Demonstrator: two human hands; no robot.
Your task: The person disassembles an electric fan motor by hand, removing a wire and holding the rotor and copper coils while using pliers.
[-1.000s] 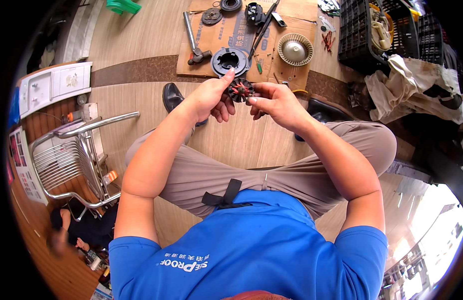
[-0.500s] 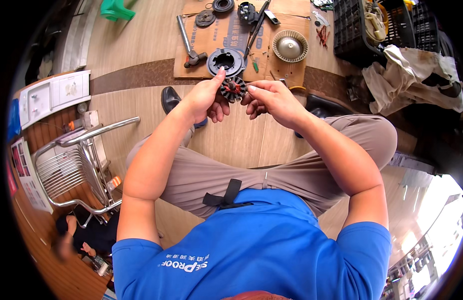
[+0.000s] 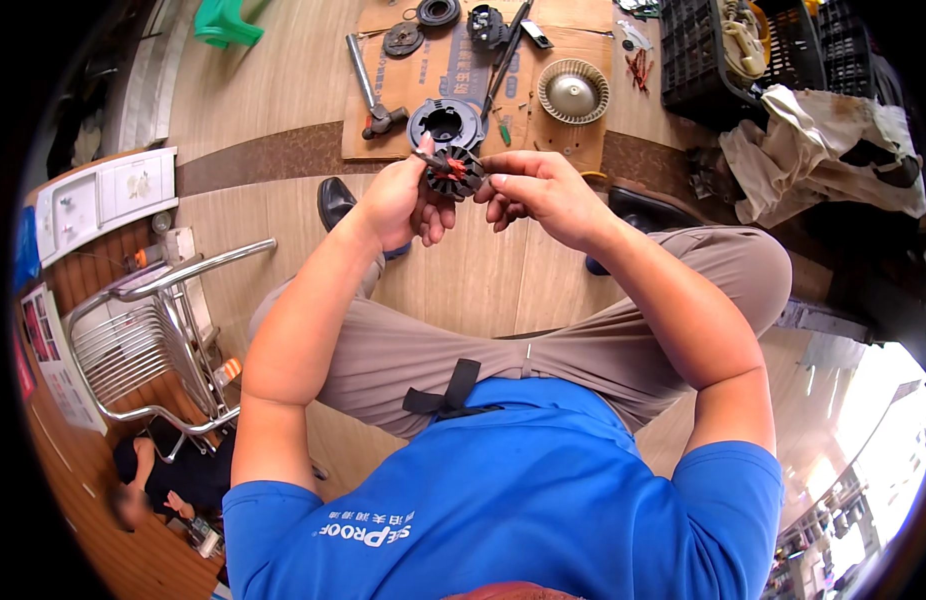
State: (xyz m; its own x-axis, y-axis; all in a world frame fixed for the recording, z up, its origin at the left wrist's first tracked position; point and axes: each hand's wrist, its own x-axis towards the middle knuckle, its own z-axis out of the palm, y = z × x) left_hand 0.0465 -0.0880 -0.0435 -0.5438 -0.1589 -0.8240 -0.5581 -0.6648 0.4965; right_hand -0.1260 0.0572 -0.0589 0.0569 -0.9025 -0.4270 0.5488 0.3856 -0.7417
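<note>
Over the floor between my knees, my left hand (image 3: 405,203) grips a small motor armature (image 3: 457,174), a dark round core with slots around its rim and red windings in the middle. The left thumb lies along its upper left side, and the other fingers curl below. My right hand (image 3: 545,192) is closed, thumb and index finger pinched at the armature's right edge; whether they also hold something thin cannot be made out. Just beyond sits a dark grey round motor housing (image 3: 472,124) with a hole in its centre.
A cardboard sheet (image 3: 533,75) carries a hammer (image 3: 369,95), a pale blower wheel (image 3: 574,92), a black disc (image 3: 403,39) and a green-handled screwdriver (image 3: 504,133). Black crates (image 3: 708,60) and a stained cloth (image 3: 813,160) are at right. A metal chair (image 3: 148,340) stands left; another person (image 3: 173,480) is lower left.
The armature has turned and tilted in my fingers, so its slotted side and red middle show at a different angle. The whole view has shifted slightly.
</note>
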